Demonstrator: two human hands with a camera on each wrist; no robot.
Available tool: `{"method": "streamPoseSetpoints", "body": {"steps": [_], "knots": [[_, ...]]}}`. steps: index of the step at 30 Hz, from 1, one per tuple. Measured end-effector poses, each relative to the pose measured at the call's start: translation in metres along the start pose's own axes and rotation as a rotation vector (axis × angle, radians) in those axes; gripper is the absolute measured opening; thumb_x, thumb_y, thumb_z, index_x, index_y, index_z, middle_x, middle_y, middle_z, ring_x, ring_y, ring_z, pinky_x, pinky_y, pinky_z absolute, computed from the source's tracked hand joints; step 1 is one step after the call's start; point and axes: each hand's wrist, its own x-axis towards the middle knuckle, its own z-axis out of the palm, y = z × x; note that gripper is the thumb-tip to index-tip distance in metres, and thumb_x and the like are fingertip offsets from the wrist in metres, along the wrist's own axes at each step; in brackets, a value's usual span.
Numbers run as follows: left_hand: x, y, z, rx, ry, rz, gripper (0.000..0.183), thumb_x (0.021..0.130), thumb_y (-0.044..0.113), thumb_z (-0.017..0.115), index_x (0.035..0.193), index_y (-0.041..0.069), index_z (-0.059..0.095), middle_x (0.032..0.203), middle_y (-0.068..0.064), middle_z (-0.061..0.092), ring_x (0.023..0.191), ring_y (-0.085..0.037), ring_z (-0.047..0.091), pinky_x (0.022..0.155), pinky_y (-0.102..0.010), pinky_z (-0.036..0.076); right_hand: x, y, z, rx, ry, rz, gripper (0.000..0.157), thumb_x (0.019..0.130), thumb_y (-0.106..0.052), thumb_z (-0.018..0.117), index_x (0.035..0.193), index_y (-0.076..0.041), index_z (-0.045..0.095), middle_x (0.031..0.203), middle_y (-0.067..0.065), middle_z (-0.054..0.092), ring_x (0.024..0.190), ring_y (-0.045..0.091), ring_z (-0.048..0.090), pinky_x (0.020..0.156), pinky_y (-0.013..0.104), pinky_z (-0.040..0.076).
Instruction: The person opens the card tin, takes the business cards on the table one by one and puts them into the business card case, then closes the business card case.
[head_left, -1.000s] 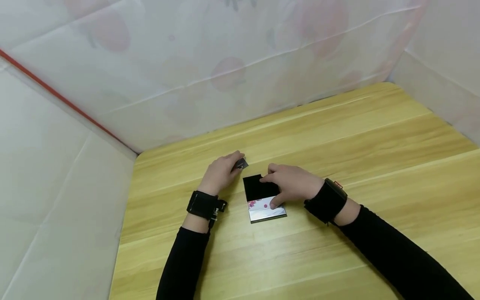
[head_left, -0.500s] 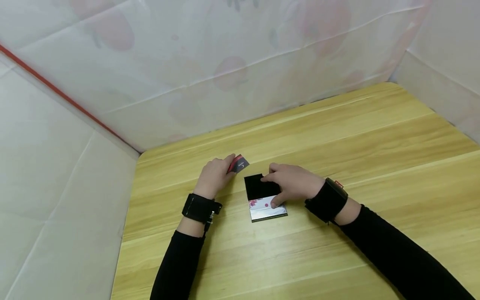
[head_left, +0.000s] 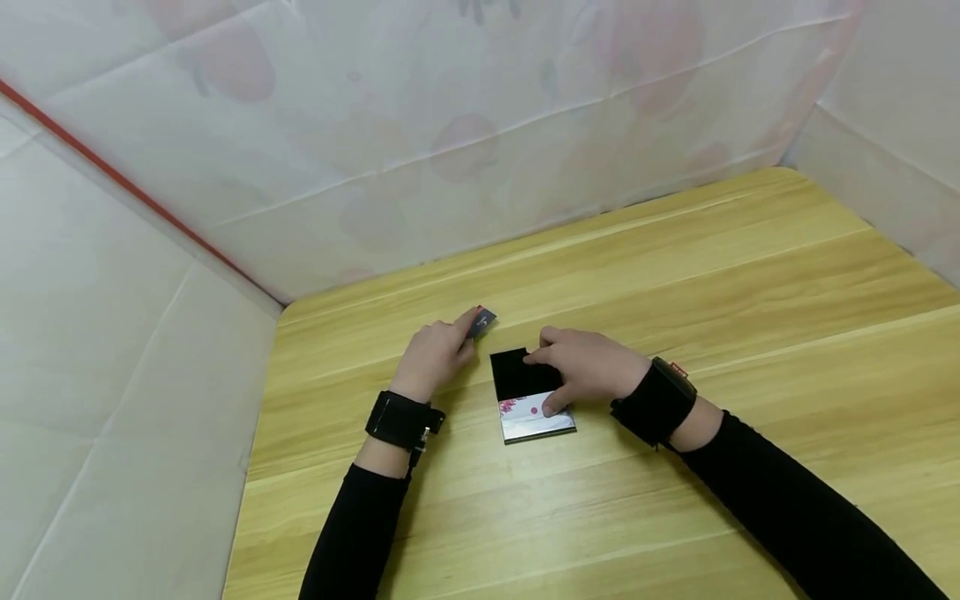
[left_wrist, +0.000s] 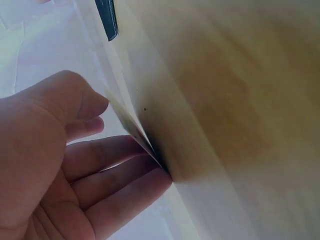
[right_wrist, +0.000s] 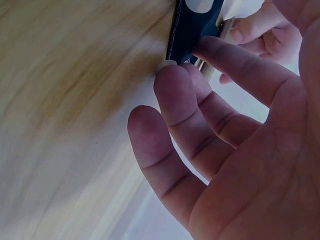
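Note:
A small card (head_left: 482, 322), dark grey with a red corner, is between the thumb and fingers of the left hand (head_left: 432, 356). In the left wrist view the card (left_wrist: 131, 127) shows edge-on and tilted, its lower edge by the fingertips close to the wood. Flat on the table lies a card holder (head_left: 517, 377); its far half is black, its near half white and shiny with pink flowers. The right hand (head_left: 592, 364) holds this holder at its right side, thumb on the white part and index finger at the black part's edge. Its other fingers curl near the wood.
The wooden table (head_left: 675, 500) runs on around both hands. Behind it hangs a pale fruit-patterned curtain (head_left: 420, 108), with a pale side wall (head_left: 135, 375) at the left. Each wrist wears a black camera strap (head_left: 654, 402).
The left hand first drew back slightly, baring more of the card and its red band, then its fingers covered more of it again. The right hand and holder stay nearly still.

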Motion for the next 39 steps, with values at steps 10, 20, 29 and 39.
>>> {"method": "streamPoseSetpoints", "body": {"steps": [10, 20, 29, 39], "knots": [[-0.005, -0.003, -0.002, -0.010, 0.025, -0.045, 0.056, 0.098, 0.003, 0.054, 0.152, 0.010, 0.040, 0.063, -0.005, 0.056, 0.050, -0.014, 0.046, 0.048, -0.028, 0.042, 0.000, 0.001, 0.001, 0.013, 0.009, -0.005, 0.078, 0.072, -0.051, 0.086, 0.136, -0.013, 0.064, 0.104, -0.001, 0.054, 0.077, 0.009, 0.049, 0.069, 0.026, 0.046], [-0.007, -0.002, -0.002, -0.051, 0.095, -0.005, 0.036, 0.103, 0.008, 0.051, 0.139, 0.012, 0.051, 0.070, -0.008, 0.066, 0.054, -0.016, 0.055, 0.052, -0.030, 0.047, 0.001, 0.004, 0.002, 0.020, 0.009, 0.007, 0.078, 0.071, -0.051, 0.086, 0.136, -0.014, 0.064, 0.103, -0.002, 0.054, 0.075, 0.009, 0.049, 0.066, 0.025, 0.045], [-0.009, 0.009, -0.013, -0.191, 0.227, 0.031, 0.037, 0.100, 0.012, 0.058, 0.137, 0.013, 0.053, 0.090, -0.015, 0.074, 0.053, -0.013, 0.051, 0.048, -0.025, 0.039, -0.001, 0.005, -0.001, 0.014, 0.008, 0.010, 0.077, 0.071, -0.052, 0.086, 0.135, -0.014, 0.064, 0.102, -0.003, 0.053, 0.076, 0.010, 0.050, 0.067, 0.025, 0.045], [-0.009, 0.018, -0.024, -0.416, 0.219, 0.046, 0.039, 0.098, 0.010, 0.050, 0.137, 0.012, 0.049, 0.093, -0.010, 0.072, 0.043, -0.008, 0.041, 0.040, -0.021, 0.031, -0.004, 0.004, -0.004, 0.010, 0.004, 0.027, 0.077, 0.072, -0.051, 0.086, 0.136, -0.014, 0.064, 0.103, -0.003, 0.053, 0.077, 0.010, 0.050, 0.068, 0.026, 0.045]]}}
